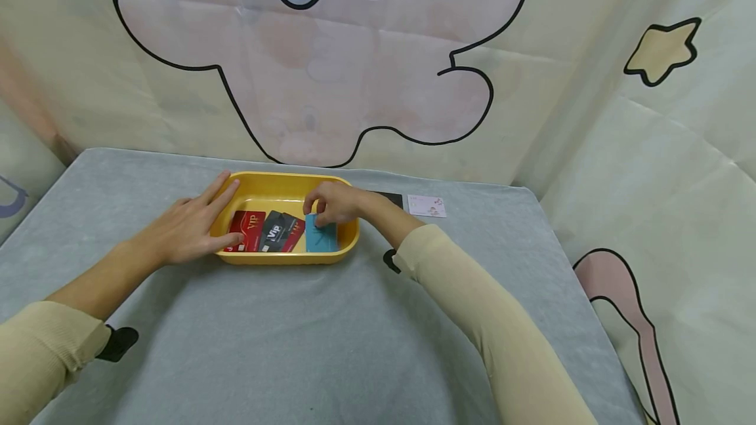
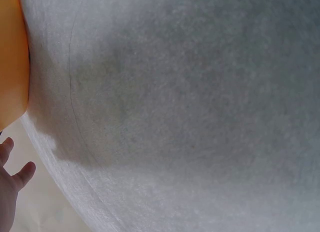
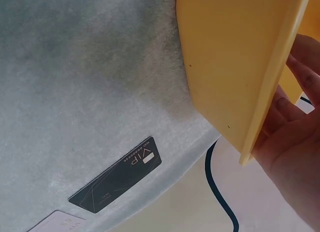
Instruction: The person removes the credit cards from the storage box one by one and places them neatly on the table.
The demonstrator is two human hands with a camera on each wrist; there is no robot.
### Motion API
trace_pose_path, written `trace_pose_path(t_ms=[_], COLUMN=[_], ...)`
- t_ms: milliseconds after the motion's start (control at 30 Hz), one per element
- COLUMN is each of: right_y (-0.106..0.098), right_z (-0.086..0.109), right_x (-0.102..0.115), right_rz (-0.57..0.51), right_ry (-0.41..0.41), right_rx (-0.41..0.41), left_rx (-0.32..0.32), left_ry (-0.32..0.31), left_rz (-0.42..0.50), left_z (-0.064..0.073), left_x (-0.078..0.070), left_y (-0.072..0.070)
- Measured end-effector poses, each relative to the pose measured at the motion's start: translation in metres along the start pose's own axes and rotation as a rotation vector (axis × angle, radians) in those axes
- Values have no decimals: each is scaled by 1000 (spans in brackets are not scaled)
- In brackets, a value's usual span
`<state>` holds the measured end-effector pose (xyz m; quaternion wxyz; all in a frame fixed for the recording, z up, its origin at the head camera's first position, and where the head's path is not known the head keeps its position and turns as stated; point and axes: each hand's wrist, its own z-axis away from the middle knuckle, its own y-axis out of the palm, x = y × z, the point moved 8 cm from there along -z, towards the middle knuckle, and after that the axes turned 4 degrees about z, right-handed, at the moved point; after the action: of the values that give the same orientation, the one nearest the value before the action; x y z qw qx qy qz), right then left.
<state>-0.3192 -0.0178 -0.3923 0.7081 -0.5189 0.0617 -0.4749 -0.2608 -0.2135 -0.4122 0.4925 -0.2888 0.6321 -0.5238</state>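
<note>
A yellow tray (image 1: 283, 259) holds several cards. Inside, a red VIP card (image 1: 248, 228) lies at the left, then a black VIP card (image 1: 274, 233) overlapping a dark red and black card (image 1: 294, 233). Toward the tray's right end is a blue card (image 1: 321, 240), its upper edge pinched by my right hand (image 1: 339, 203), which covers part of it. My left hand (image 1: 188, 227) rests on the tray's left end, fingers spread and nearly straight, the thumb over the red card's corner. In the right wrist view the tray wall (image 3: 230, 56) hides the fingertips.
Right of the tray, a black VIP card (image 3: 120, 174) lies on the grey cloth, partly behind my right arm in the head view. Beside it is a pale pink card (image 1: 427, 206). A patterned curtain (image 1: 378, 84) hangs behind the table.
</note>
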Motion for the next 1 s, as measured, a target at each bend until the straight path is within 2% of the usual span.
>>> trace_pose_path(t_ms=[333, 600, 1000], right_y=[-5, -4, -1], right_z=[0, -5, -6], right_x=[8, 15, 6], right_rz=[-3, 2, 50], right_ry=[-54, -134, -100], right_rx=[-50, -38, -45], left_rx=[-6, -7, -2], left_ry=[2, 3, -5], left_rz=[-5, -10, -3], left_z=[0, 1, 0], left_x=[0, 0, -1], left_y=[0, 0, -1])
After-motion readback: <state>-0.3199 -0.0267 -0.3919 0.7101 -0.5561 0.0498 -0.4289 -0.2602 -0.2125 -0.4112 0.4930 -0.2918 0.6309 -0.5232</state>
